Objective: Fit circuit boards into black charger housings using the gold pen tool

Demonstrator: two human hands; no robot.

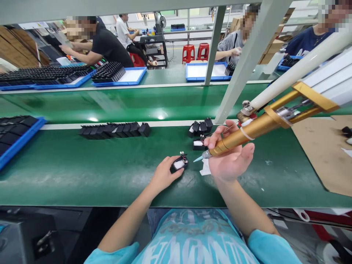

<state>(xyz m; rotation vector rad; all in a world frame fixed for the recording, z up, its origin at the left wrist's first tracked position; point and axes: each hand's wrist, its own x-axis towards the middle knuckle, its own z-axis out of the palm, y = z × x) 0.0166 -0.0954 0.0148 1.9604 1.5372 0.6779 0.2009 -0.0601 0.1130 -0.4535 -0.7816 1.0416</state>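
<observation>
My left hand (163,174) grips a small black plastic case (174,168) on the green bench, thumb on the near side and fingers on the far side. The case lies open side up, with a white block and small wires in it. Around a gold glue dispenser (238,136) my right hand (227,163) is wrapped from below, thumb sticking out to the right. The dispenser's pale blue nozzle tip (198,159) points left and down, a short gap from the case. Just beyond my right hand sits another open black case (197,144).
A row of black cases (115,130) stands at left along the bench's far edge, a smaller group (200,126) at right. A blue tray (23,141) of black parts is far left, brown cardboard (324,154) right. A slanted grey post (243,58) rises ahead; co-workers sit beyond.
</observation>
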